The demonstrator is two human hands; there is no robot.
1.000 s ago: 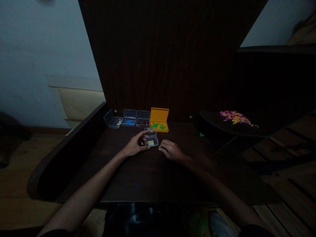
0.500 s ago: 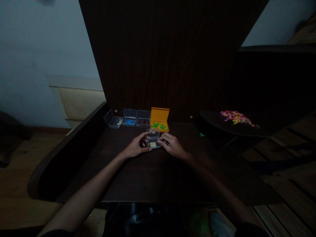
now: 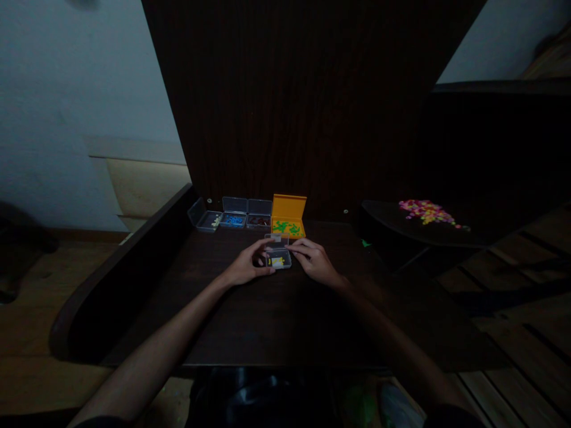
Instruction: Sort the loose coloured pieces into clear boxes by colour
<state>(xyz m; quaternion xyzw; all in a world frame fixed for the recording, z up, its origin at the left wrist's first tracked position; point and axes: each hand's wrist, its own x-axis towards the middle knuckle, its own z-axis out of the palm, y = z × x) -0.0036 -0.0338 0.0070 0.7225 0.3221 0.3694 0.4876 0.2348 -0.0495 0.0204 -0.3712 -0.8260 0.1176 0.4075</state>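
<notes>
A small clear plastic box (image 3: 279, 267) lies with its lid open towards the back, and several small yellow pieces (image 3: 281, 261) are inside. My left hand (image 3: 244, 263) grips the box from its left side, fingers behind and thumb at the front corner. At the right edge, near the hinge, my right hand (image 3: 316, 261) has its fingers drawn together. What they hold, if anything, is too small to make out. Just behind the box stands an open orange box (image 3: 289, 208) with green pieces (image 3: 286, 227).
Left of the orange box stand open clear boxes with dark pieces (image 3: 259, 221), blue pieces (image 3: 233, 220) and pale pieces (image 3: 216, 221). A heap of pink and yellow pieces (image 3: 426, 211) lies on a dark side shelf (image 3: 379, 213). A raised edge (image 3: 129, 267) bounds the dark table (image 3: 223, 333).
My right fingers have moved back and slightly right, from over the box's tray to its right edge near the hinge. My left hand keeps its hold.
</notes>
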